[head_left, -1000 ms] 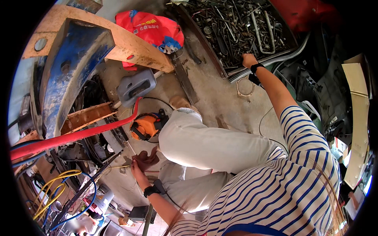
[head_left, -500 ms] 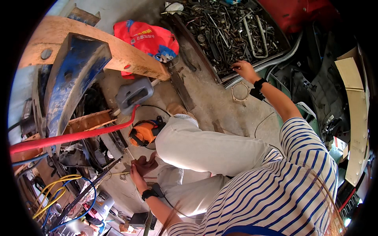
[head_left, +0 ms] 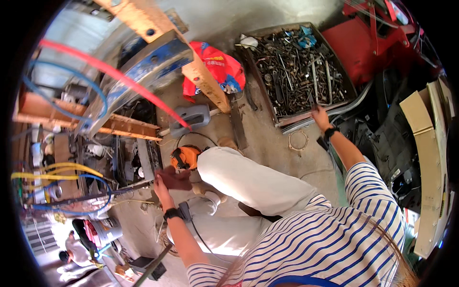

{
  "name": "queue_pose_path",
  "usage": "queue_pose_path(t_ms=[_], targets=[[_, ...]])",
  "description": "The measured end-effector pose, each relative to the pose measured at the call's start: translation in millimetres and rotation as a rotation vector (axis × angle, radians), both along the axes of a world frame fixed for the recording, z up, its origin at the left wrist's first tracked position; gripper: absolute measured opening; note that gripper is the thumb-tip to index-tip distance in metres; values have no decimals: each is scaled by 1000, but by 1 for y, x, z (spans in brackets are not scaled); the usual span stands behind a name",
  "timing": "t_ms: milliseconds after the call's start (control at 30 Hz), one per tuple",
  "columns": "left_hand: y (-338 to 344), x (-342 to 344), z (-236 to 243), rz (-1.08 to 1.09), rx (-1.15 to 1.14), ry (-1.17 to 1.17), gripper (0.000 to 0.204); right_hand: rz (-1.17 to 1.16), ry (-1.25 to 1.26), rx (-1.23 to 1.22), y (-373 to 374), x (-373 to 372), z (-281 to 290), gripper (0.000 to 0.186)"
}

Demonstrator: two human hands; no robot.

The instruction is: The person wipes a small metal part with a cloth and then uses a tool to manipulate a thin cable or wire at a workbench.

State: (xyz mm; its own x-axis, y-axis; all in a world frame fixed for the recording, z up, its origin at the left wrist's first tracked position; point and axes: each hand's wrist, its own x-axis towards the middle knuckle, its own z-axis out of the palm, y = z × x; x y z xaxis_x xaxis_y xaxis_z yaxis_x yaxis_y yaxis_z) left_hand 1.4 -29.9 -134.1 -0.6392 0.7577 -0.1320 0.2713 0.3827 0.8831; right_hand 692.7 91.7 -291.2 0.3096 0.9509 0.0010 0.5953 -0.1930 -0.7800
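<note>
My right hand reaches over the near edge of a shallow metal tray full of bolts and loose metal pieces. Its fingers are pinched together at the tray's front right part; a thin dark piece shows at the fingertips, too small to name. Above my lap, my left hand is raised beside my left knee. A dark reddish-brown shape lies against its fingers; whether this is the shaded palm or a held piece I cannot tell. Both wrists wear black bands.
An orange tool-like object and a grey plastic piece lie on the floor by my foot. A red hose crosses in front of steel beams. A ring lies below the tray. Cardboard stands right; another person is lower left.
The view has shifted, so the tray and beams sit lower and further right in the picture. My right hand stays at the tray's near edge. The left hand has turned slightly.
</note>
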Motion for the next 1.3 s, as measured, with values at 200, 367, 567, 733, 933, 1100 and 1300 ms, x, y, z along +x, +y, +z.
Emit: queue_pose_path(t_ms=[200, 367, 567, 733, 933, 1100, 1300], targets=[[-7, 42, 41, 35, 240, -414, 64, 185, 185, -369, -136, 11, -19, 22], [-11, 44, 43, 64, 388, -604, 65, 39, 324, -503, -225, 15, -14, 20], [19, 63, 34, 161, 356, -584, 63, -12, 345, -725, -274, 33, -8, 16], [45, 98, 39, 206, 352, -726, 58, -48, 272, -750, -263, 36, 7, 14], [74, 109, 33, 172, 323, -772, 60, 91, 330, -644, -241, 15, 45, 24], [87, 97, 38, 95, 404, -858, 55, 154, 299, -805, -242, -4, 63, 27], [90, 110, 66, 87, 556, -993, 53, 325, 139, -924, -211, -15, 116, 32]])
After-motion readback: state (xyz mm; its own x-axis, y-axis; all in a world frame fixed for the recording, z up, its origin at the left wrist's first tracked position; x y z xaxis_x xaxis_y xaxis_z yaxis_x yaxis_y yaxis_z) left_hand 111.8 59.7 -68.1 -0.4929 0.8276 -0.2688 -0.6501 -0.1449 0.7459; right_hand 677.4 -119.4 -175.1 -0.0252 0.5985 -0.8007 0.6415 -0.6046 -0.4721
